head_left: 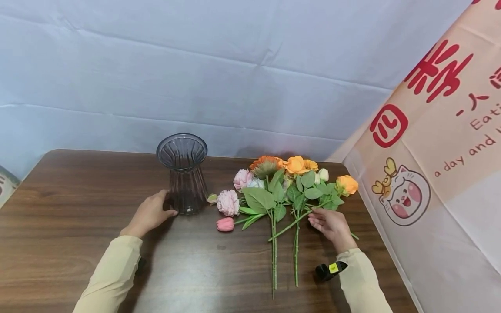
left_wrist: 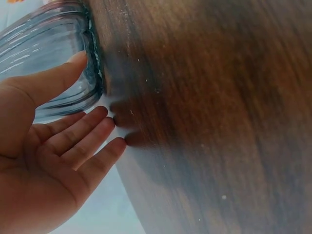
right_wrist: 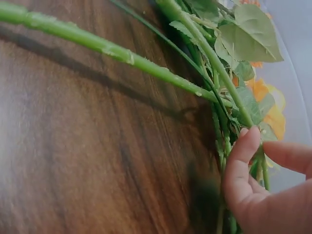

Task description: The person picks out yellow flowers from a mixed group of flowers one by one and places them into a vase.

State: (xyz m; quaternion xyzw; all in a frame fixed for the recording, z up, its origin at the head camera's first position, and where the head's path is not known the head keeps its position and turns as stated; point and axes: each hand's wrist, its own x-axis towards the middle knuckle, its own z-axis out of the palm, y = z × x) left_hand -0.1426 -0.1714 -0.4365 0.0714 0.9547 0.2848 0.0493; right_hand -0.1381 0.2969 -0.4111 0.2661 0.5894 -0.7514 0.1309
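Note:
A ribbed, smoky glass vase (head_left: 188, 189) with a flared rim stands upright near the table's back edge. Beside its base is my left hand (head_left: 150, 214); in the left wrist view the thumb (left_wrist: 58, 80) lies against the glass and the other fingers stretch out fairly straight. To the right, my right hand (head_left: 332, 225) pinches a green stem (right_wrist: 226, 80) between thumb and fingertips. That stem slants across others and appears to lead up to the orange rose (head_left: 347, 185). Some stems behind the right hand are hidden.
Several artificial flowers lie together on the brown wooden table (head_left: 78, 208): a pink peony (head_left: 228, 203), a pink tulip (head_left: 225, 224), an orange-brown flower (head_left: 266, 166) and orange blooms (head_left: 295, 165). A pale cloth (head_left: 156, 87) hangs behind; a printed banner (head_left: 450, 174) borders the right.

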